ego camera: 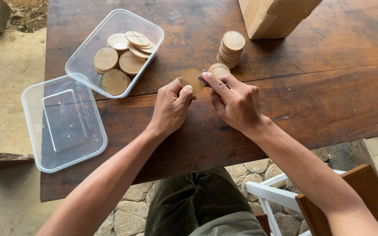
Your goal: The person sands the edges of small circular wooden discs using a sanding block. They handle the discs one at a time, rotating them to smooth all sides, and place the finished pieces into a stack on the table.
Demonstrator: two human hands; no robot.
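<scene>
Clear plastic box (82, 65) on the counter (320, 100) holds wooden discs (123, 61); its lid (64, 122) lies beside. Left hand (171, 107) has its grip clamped on one disc (192, 80), right hand (237, 102) pinches a dark strip (204, 80).

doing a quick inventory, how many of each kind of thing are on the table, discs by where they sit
Clear plastic tub: 1
Clear lid: 1
Cardboard box: 1
Stack of wooden discs: 1
Wooden discs showing in the tub: 7
Disc held in the left hand: 1
Total: 12

left hand (170, 107) pinching, right hand (236, 102) pinching
</scene>
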